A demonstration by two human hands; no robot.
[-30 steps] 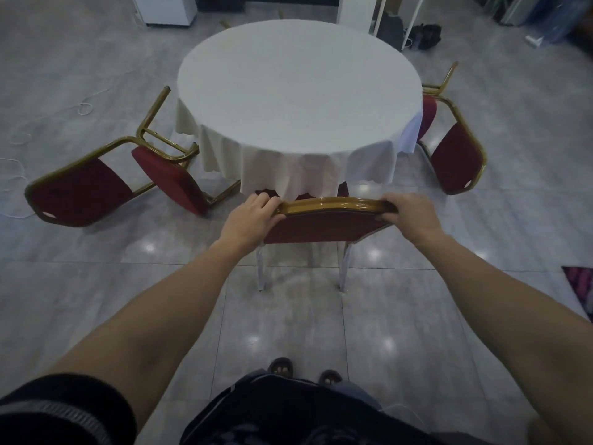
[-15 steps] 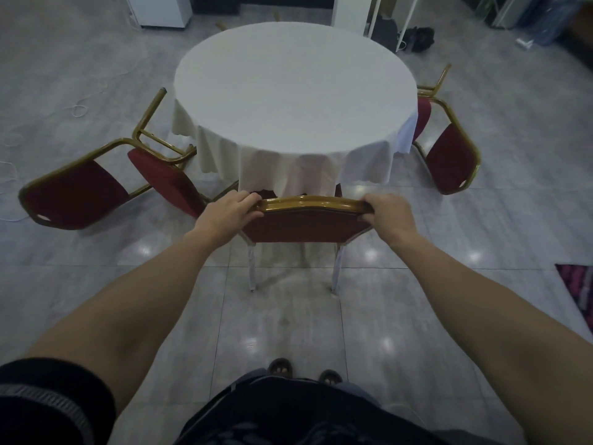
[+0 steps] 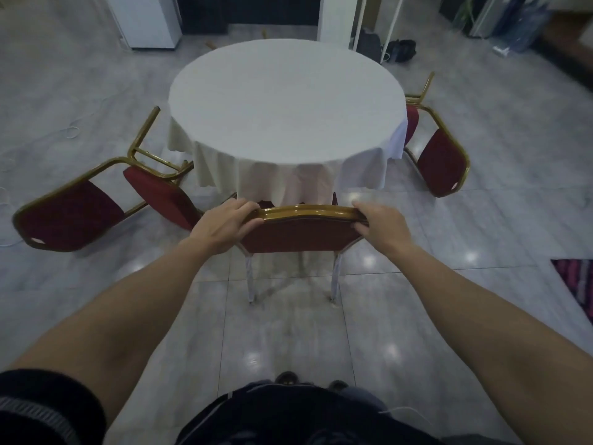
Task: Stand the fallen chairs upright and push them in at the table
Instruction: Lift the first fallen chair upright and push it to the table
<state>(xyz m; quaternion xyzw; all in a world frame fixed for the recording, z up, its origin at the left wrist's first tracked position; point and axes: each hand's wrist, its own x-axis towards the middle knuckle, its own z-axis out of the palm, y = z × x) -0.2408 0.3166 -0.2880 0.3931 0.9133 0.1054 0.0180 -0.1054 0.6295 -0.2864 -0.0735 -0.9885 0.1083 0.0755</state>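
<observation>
A red-cushioned chair with a gold frame (image 3: 301,234) stands upright in front of me, its seat tucked under the white cloth of the round table (image 3: 285,104). My left hand (image 3: 224,224) grips the left end of its top rail and my right hand (image 3: 380,226) grips the right end. A second red chair (image 3: 69,215) lies fallen on the floor to the left of the table, legs pointing toward the table. A third red chair (image 3: 441,162) lies tipped over at the table's right side.
Glossy grey tile floor all round. A white cabinet (image 3: 147,20) stands at the back left, dark bags (image 3: 398,49) at the back right, and a patterned rug edge (image 3: 577,284) at the right. White cable (image 3: 69,131) lies on the floor at left.
The upright chair has slid forward toward the table with both hands on its top rail. The two fallen chairs have not moved.
</observation>
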